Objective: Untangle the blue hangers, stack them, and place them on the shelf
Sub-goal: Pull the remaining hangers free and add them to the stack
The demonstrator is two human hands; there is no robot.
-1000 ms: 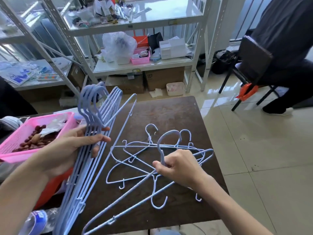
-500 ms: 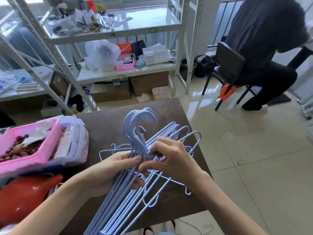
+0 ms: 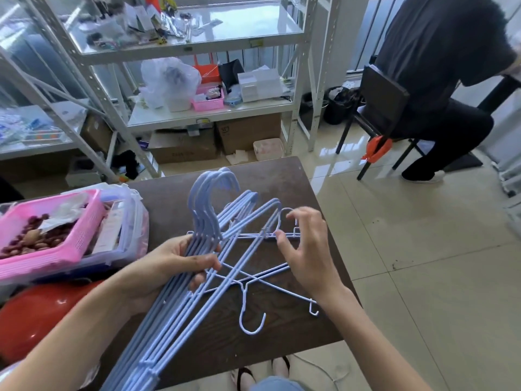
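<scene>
My left hand [image 3: 172, 266] grips a stack of several light-blue wire hangers [image 3: 203, 210] by their necks, hooks pointing up and away, bodies running down toward me. A few loose blue hangers [image 3: 248, 292] lie crossed on the dark wooden table [image 3: 282, 176] under and to the right of the stack; one hook curls toward me. My right hand [image 3: 304, 249] hovers over the loose hangers with fingers spread, fingertips next to a small hook, holding nothing. The white metal shelf [image 3: 197, 117] stands beyond the table.
A pink basket [image 3: 70, 249] of reddish-brown nuts sits in a clear bin on the table's left, above a red round object [image 3: 33, 311]. A seated person in black [image 3: 439, 80] and a dark chair [image 3: 380, 103] are at the right. Cardboard boxes [image 3: 245, 134] stand under the shelf.
My right hand has let go of the stack and moved right over the loose hangers, fingers apart. The left hand still holds the stack, which now includes the hanger that was just added.
</scene>
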